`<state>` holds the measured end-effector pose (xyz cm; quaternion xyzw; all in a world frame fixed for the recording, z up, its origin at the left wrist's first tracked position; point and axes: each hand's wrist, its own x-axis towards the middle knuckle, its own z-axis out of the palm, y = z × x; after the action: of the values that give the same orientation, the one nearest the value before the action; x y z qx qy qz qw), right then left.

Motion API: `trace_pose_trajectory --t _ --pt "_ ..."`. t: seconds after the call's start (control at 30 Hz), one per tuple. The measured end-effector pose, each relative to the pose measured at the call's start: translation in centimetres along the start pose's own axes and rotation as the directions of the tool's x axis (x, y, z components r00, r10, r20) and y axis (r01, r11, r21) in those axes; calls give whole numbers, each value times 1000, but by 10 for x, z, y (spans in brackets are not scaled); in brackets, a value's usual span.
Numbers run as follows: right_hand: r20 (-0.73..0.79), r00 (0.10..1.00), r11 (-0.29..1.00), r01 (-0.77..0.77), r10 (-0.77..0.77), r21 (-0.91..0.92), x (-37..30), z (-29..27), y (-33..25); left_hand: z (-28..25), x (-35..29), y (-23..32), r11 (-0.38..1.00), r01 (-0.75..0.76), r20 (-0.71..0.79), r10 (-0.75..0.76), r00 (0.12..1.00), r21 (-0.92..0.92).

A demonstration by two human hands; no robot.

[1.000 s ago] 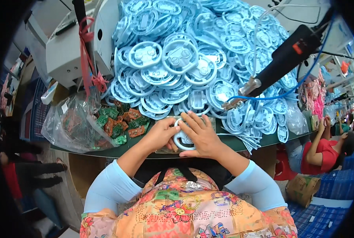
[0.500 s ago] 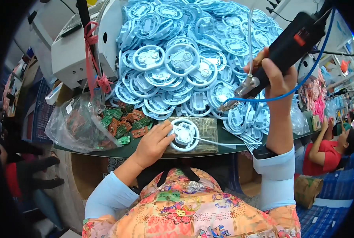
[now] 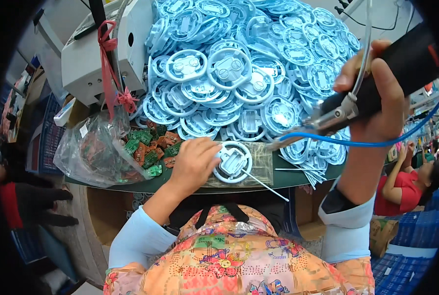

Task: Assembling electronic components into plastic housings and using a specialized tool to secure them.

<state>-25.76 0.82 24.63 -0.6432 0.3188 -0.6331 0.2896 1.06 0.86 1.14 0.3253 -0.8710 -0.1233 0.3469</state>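
My left hand (image 3: 194, 164) grips the left rim of a round, light blue plastic part (image 3: 233, 164). A recessed housing sits in the middle of that ring, and a thin white stick (image 3: 267, 187) slants from it toward my body. Beneath the part is a tape-covered pad (image 3: 263, 167). Wrapped in my right hand (image 3: 386, 93) is a black power screwdriver (image 3: 409, 64) with a metal nose and thin tubing. It is held tilted, its tip right of the round part and apart from it. The blue hose (image 3: 357, 143) crosses below the tool.
Behind the pad rises a large heap of similar light blue parts (image 3: 229, 71). Green and brown circuit boards (image 3: 141, 150) lie by a clear plastic bag (image 3: 94, 152) at left. Loose white sticks (image 3: 308, 173) lie right of the pad. A white machine (image 3: 99, 64) stands back left; a co-worker (image 3: 401, 189) is at right.
The screwdriver has swung right and lies flatter. The round part has turned and shifted slightly right, so its stick now points toward my body instead of straight right.
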Motion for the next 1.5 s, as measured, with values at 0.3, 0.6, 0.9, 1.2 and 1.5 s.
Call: trace_pose_trajectory --t 0.3,0.6,0.9,1.2,1.5 --pt "-203 979 998 -19 4 -68 -17 29 35 20 -7 10 990 72 237 -41 971 -123" --pt "-147 989 1000 4 1 28 -15 50 73 22 -7 11 984 113 249 -76 966 -138" --pt "-221 974 996 -60 44 -67 -21 58 84 22 -7 13 981 136 247 -98 964 -139" --pt "-197 980 999 -39 31 -38 -14 61 58 26 -14 14 981 135 195 -107 975 -136" --pt "-68 997 983 -11 23 182 -15 103 39 26 -32 2 985 153 105 -145 984 -75"
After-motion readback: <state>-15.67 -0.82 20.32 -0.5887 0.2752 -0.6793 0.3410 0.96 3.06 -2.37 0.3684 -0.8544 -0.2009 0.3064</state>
